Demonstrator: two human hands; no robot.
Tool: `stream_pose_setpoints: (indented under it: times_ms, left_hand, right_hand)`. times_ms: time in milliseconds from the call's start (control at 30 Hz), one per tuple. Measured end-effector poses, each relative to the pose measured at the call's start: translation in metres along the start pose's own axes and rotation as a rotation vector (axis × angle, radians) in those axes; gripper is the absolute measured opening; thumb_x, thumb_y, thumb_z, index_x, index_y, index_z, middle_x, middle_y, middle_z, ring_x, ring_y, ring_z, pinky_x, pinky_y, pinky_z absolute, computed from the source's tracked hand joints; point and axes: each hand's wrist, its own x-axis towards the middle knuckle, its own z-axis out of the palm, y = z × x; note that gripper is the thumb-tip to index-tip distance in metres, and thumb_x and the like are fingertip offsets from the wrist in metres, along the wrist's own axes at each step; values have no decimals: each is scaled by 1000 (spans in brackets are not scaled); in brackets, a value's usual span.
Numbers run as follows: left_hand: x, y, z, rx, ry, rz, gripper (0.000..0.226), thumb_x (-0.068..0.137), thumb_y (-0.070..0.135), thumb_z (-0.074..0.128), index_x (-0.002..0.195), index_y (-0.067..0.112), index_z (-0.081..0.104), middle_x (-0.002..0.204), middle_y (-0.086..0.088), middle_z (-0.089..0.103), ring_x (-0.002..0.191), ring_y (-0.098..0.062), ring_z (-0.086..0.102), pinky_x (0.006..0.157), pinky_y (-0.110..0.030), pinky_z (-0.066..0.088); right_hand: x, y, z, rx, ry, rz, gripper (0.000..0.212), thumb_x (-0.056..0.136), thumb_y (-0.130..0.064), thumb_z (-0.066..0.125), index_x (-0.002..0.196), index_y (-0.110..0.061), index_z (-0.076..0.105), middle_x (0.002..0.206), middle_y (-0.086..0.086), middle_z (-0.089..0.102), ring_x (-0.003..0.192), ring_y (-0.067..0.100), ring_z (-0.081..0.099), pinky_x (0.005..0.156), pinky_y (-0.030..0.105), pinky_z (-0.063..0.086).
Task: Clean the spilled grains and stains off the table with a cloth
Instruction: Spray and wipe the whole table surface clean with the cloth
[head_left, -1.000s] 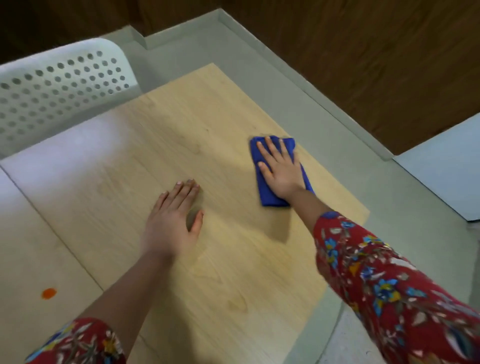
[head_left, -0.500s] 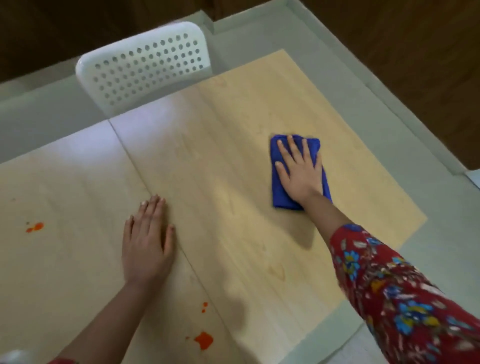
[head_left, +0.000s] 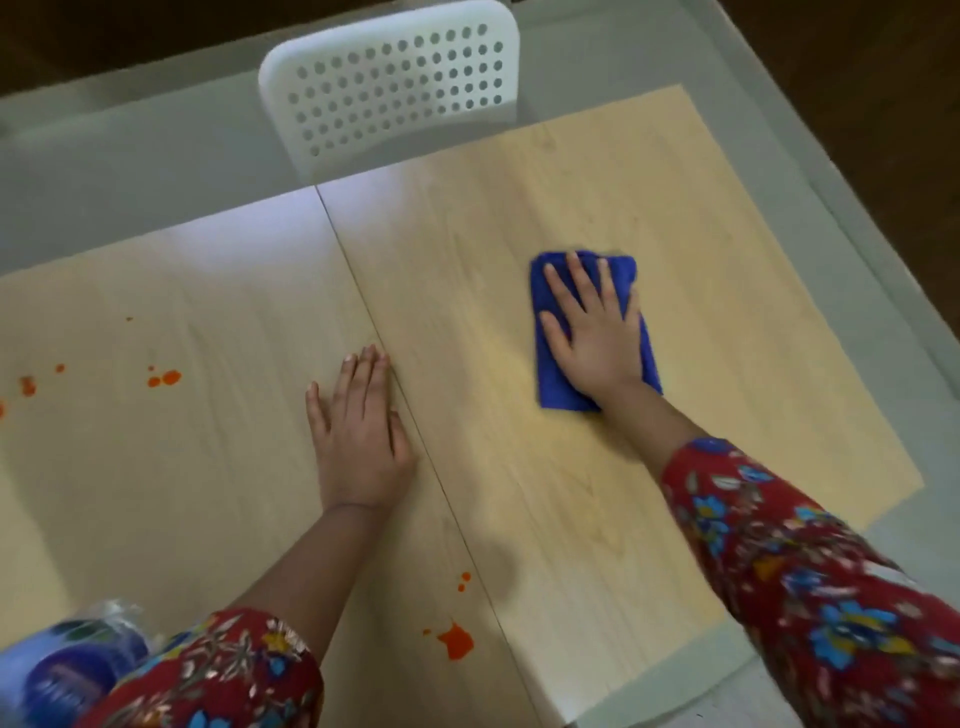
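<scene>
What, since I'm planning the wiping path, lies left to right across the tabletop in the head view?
Scattered orange stains → left hand, lying flat → large orange splat → blue cloth, pressed under the right hand.

A white chair (head_left: 400, 78), its backrest full of round holes, stands on the grey floor (head_left: 130, 166). Right of the chair runs dark wooden panelling (head_left: 857, 62). Well nearer than the chair, off to its left, sits a blurred blue pack in clear wrap (head_left: 67, 665).
</scene>
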Motion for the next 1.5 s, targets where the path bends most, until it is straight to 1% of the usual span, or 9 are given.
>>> stream_pose_setpoints:
  times_ms: [133, 233, 367, 467, 667, 900, 1133, 1333, 1500]
  left_hand:
    - [-2, -1, 1, 2, 19, -49, 63, 88, 18, 37, 151, 11, 29, 158, -3, 29, 147, -17, 19, 120, -48, 1]
    - [1, 0, 2, -8, 34, -59, 63, 86, 18, 36, 149, 9, 33, 156, -5, 33, 145, -19, 24, 119, -51, 7]
    - [2, 0, -1, -9, -26, -51, 66, 88, 20, 33, 153, 12, 23, 160, -1, 23, 148, -15, 14, 120, -46, -5]
    - [2, 0, -1, -11, -20, -53, 65, 90, 20, 34, 153, 14, 21, 160, 1, 22, 149, -13, 12, 120, -48, -6]
    - [2, -3, 3, 4, 41, -41, 60, 88, 21, 34, 147, 11, 38, 155, -3, 35, 144, -17, 29, 117, -56, 5]
    - [1, -3, 4, 39, -2, -24, 62, 88, 20, 35, 149, 10, 34, 157, -3, 29, 147, -16, 21, 119, -53, 3]
    - [1, -3, 5, 55, 10, -34, 65, 87, 21, 31, 151, 10, 30, 158, -3, 28, 147, -15, 22, 119, -52, 0]
    - [2, 1, 0, -21, 59, -40, 69, 90, 18, 30, 154, 6, 6, 163, -8, 8, 149, -16, 12, 119, -46, -5]
    - [-8, 1, -12, -87, 118, 23, 62, 92, 19, 28, 152, 3, 18, 161, -13, 17, 147, -19, 20, 120, -45, 4]
  right_hand:
    - [-39, -98, 10, -5, -37, -281, 60, 96, -52, 21, 154, -34, 16, 163, -6, 8, 150, 28, 1, 115, 59, 11]
    - [-103, -79, 11, -14, -77, -514, 59, 98, -54, 32, 153, -37, 17, 162, -9, 10, 150, 24, 2, 118, 53, 8]
    - [-50, -8, 7, -17, -40, -226, 60, 95, -56, 30, 152, -41, 16, 161, -11, 12, 150, 22, 7, 114, 59, 18]
    - [14, -35, 3, 25, -3, 25, 60, 95, -55, 21, 153, -38, 17, 162, -8, 11, 150, 24, 4, 115, 60, 11]
    - [-63, -102, 13, 22, -68, -546, 56, 99, -51, 30, 152, -38, 20, 162, -9, 12, 150, 23, 3, 117, 56, 8]
    - [53, -98, 6, 44, -11, -134, 55, 100, -52, 25, 153, -38, 18, 162, -9, 10, 150, 21, 1, 117, 57, 5]
    - [135, -182, 2, 39, -86, -310, 52, 102, -48, 22, 153, -39, 16, 163, -9, 8, 150, 22, -1, 116, 57, 0]
    - [42, -152, 12, 57, -60, -456, 53, 101, -46, 26, 152, -37, 20, 162, -8, 13, 150, 22, 5, 118, 54, 3]
    - [-119, -105, 20, 45, -69, -417, 55, 102, -47, 27, 154, -34, 17, 163, -6, 10, 150, 25, 3, 117, 57, 8]
